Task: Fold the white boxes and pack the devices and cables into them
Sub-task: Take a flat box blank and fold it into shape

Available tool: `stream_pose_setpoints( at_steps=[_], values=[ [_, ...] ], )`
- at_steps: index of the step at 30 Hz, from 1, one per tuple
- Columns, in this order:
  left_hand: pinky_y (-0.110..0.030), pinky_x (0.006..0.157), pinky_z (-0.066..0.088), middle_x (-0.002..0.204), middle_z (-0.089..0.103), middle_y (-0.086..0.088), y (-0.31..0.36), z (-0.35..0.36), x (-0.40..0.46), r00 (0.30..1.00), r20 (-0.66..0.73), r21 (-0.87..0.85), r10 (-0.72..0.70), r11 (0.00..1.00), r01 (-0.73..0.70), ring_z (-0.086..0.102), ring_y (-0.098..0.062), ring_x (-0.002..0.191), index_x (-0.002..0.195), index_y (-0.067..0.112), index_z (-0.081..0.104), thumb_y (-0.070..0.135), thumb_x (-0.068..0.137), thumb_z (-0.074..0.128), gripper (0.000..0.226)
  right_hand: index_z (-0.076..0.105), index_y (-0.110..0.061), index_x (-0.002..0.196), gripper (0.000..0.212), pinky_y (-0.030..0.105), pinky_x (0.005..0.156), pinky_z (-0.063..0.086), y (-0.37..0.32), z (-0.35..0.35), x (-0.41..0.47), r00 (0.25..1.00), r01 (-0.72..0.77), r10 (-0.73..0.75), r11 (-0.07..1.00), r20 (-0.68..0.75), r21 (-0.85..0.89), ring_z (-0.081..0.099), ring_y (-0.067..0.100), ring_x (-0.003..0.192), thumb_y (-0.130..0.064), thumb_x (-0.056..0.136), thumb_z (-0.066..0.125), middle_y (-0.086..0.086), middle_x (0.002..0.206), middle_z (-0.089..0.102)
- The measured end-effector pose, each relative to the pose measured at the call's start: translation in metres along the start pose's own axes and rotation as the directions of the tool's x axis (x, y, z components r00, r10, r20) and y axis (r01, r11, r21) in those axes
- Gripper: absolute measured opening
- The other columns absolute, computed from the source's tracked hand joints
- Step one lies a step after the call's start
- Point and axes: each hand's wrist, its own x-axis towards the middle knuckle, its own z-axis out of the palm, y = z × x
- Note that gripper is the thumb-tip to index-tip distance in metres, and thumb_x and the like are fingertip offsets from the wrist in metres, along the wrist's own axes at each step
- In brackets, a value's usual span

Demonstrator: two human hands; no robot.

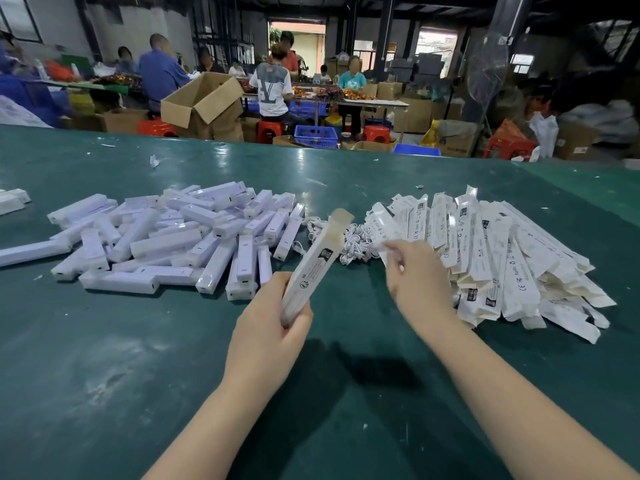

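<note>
My left hand (pixel 273 313) grips the lower end of a long white box (pixel 317 263), tilted up and away, its top flap open. My right hand (pixel 412 271) hovers just right of it over the green table (pixel 138 358), fingers curled; something small and white may be pinched in them, too blurred to tell. A bundle of coiled white cables (pixel 349 242) lies behind the box. A heap of white devices (pixel 180 237) spreads to the left. A pile of flat unfolded white boxes (pixel 495 258) lies to the right.
A few more white devices (pixel 12 200) sit at the far left edge. Small paper scraps (pixel 154 161) dot the far table. Beyond the table, several people sit at workbenches among cardboard cartons (pixel 204 102), blue crates and red stools.
</note>
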Motion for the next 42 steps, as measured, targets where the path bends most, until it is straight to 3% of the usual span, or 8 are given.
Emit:
stream_pose_setpoints(
  at_steps=[2, 5, 10, 22, 26, 31, 35, 42],
  values=[
    [-0.034, 0.054, 0.045, 0.073, 0.055, 0.015, 0.002, -0.002, 0.0, 1.0, 0.011, 0.066, -0.002, 0.998, 0.001, 0.05, -0.012, 0.06, 0.093, 0.038, 0.048, 0.023, 0.086, 0.055, 0.019, 0.066, -0.027, 0.118, 0.027, 0.044, 0.081, 0.053, -0.008, -0.027, -0.013, 0.995, 0.007, 0.025, 0.951, -0.101, 0.309, 0.064, 0.025, 0.086, -0.017, 0.099, 0.049, -0.003, 0.104, 0.061],
    [-0.041, 0.064, 0.051, 0.08, 0.058, 0.015, 0.007, -0.003, -0.003, 0.999, 0.051, 0.141, 0.002, 0.99, -0.009, 0.054, -0.013, 0.069, 0.098, 0.042, 0.049, 0.025, 0.084, 0.055, 0.023, 0.065, -0.041, 0.1, 0.024, 0.022, 0.067, 0.053, -0.026, -0.06, -0.038, 0.976, 0.148, -0.033, 0.828, -0.216, 0.541, 0.061, 0.008, 0.072, -0.019, 0.093, 0.062, -0.02, 0.089, 0.063],
    [-0.04, 0.067, 0.052, 0.085, 0.059, 0.016, 0.008, -0.004, -0.005, 0.993, 0.11, 0.15, 0.053, 0.986, -0.069, 0.055, -0.01, 0.073, 0.106, 0.046, 0.048, 0.029, 0.085, 0.054, 0.028, 0.072, -0.02, 0.091, 0.023, 0.019, 0.058, 0.044, -0.037, -0.064, -0.057, 0.924, 0.357, -0.272, 0.865, -0.269, 0.353, 0.057, 0.015, 0.073, 0.0, 0.084, 0.064, -0.005, 0.083, 0.061],
    [-0.036, 0.066, 0.051, 0.083, 0.057, 0.018, 0.009, -0.001, -0.006, 0.982, 0.157, 0.169, 0.102, 0.977, -0.129, 0.054, -0.01, 0.071, 0.104, 0.045, 0.052, 0.024, 0.084, 0.055, 0.029, 0.074, -0.019, 0.092, 0.028, 0.012, 0.059, 0.042, -0.024, -0.053, -0.056, 0.915, 0.359, -0.254, 0.866, -0.312, 0.347, 0.055, 0.012, 0.076, 0.006, 0.084, 0.064, -0.005, 0.088, 0.057],
    [-0.037, 0.068, 0.051, 0.084, 0.057, 0.018, 0.011, -0.002, -0.006, 0.979, 0.179, 0.163, 0.099, 0.978, -0.129, 0.054, -0.01, 0.074, 0.103, 0.044, 0.051, 0.023, 0.081, 0.053, 0.031, 0.076, -0.014, 0.092, 0.029, 0.012, 0.062, 0.043, -0.023, -0.053, -0.058, 0.926, 0.374, -0.333, 0.88, -0.18, 0.293, 0.057, 0.011, 0.079, 0.01, 0.083, 0.062, -0.004, 0.091, 0.064],
    [-0.037, 0.07, 0.051, 0.087, 0.058, 0.018, 0.011, -0.003, -0.007, 0.976, 0.19, 0.171, 0.102, 0.976, -0.136, 0.055, -0.009, 0.077, 0.105, 0.043, 0.051, 0.029, 0.075, 0.047, 0.033, 0.071, -0.021, 0.114, 0.038, 0.013, 0.064, 0.041, -0.02, -0.056, -0.063, 0.967, 0.218, -0.254, 0.837, 0.004, 0.501, 0.054, 0.007, 0.073, 0.004, 0.09, 0.054, -0.005, 0.099, 0.057],
    [-0.034, 0.071, 0.051, 0.088, 0.056, 0.021, 0.011, -0.002, -0.007, 0.971, 0.209, 0.198, 0.113, 0.968, -0.155, 0.053, -0.008, 0.078, 0.103, 0.045, 0.051, 0.023, 0.08, 0.054, 0.032, 0.068, -0.028, 0.102, 0.025, 0.031, 0.063, 0.054, -0.021, -0.057, -0.064, 0.996, 0.074, -0.084, 0.785, -0.013, 0.615, 0.059, 0.025, 0.067, -0.006, 0.089, 0.067, -0.011, 0.092, 0.068],
    [-0.03, 0.069, 0.05, 0.09, 0.056, 0.022, 0.01, 0.0, -0.008, 0.969, 0.224, 0.236, 0.099, 0.96, -0.152, 0.052, -0.007, 0.079, 0.102, 0.047, 0.05, 0.022, 0.078, 0.054, 0.035, 0.067, -0.019, 0.087, 0.007, 0.014, 0.046, 0.042, -0.018, -0.056, -0.063, 0.997, -0.07, 0.044, 0.757, 0.056, 0.649, 0.054, 0.01, 0.043, -0.015, 0.086, 0.073, -0.004, 0.082, 0.073]
  ],
)
